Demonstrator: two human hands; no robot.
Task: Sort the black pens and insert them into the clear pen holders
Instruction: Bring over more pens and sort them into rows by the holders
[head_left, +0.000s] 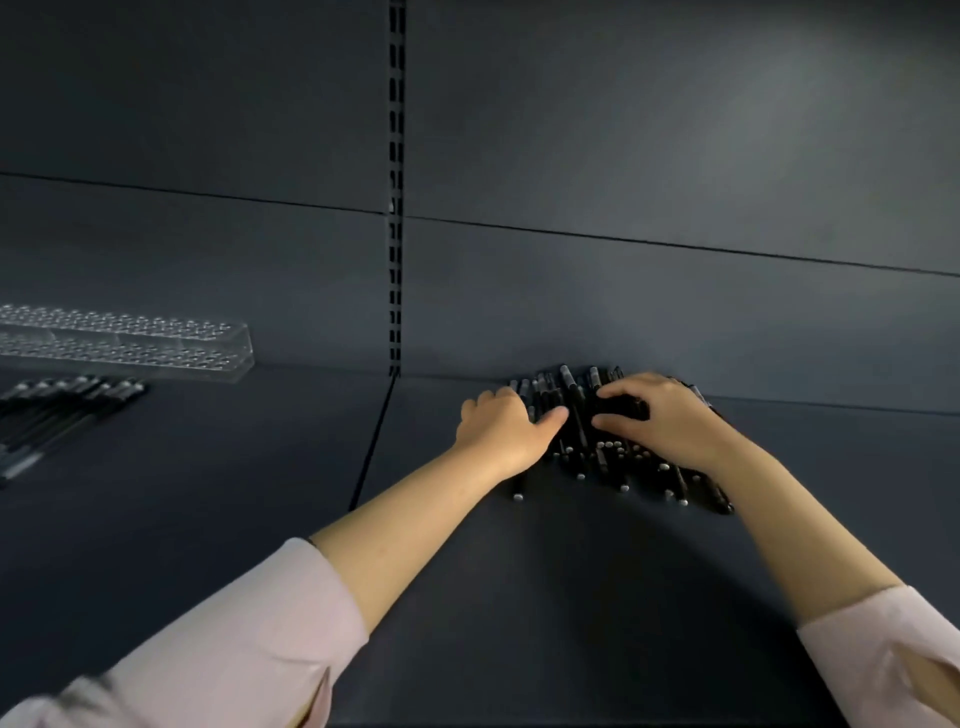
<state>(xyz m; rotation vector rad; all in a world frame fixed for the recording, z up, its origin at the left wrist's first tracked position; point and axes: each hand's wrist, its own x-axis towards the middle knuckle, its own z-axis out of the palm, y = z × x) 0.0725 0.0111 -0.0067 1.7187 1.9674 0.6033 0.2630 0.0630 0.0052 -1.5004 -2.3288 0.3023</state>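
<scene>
**A:** Dark grey everywhere. What carries the things?

**B:** One matte dark grey shelf (571, 597). Behind it stands a dark grey back panel (675, 286) with a black slotted upright (396, 208) running down it. A thin seam (371, 441) splits the shelf below that upright.

**A:** Any containers?

**B:** One long clear plastic pen holder (156, 343) lies along the shelf's back edge, far left of the seam. Rows of round holes cover its top. Its left end runs out of view.

**A:** And the pens?

**B:** Two lots. A flat row of black pens (67, 410) lies side by side just in front of the holder. A loose heap of black pens (613, 457) with pale end caps lies right of the seam, up against the back edge.

**A:** The hands?

**B:** Both are on the heap. The right hand (660, 415) has its fingers and thumb curled round a small bundle of pens at the top of the heap. The left hand (501, 423) rests on the heap's left side, fingers bent down among the pens and thumb stretched toward the right hand. Whether it grips any, I cannot tell.

**A:** Room to move?

**B:** Broad bare shelf lies between the heap and the holder. More lies on the near side of the heap, where the forearms in pale pink sleeves (249, 639) cross it.
</scene>
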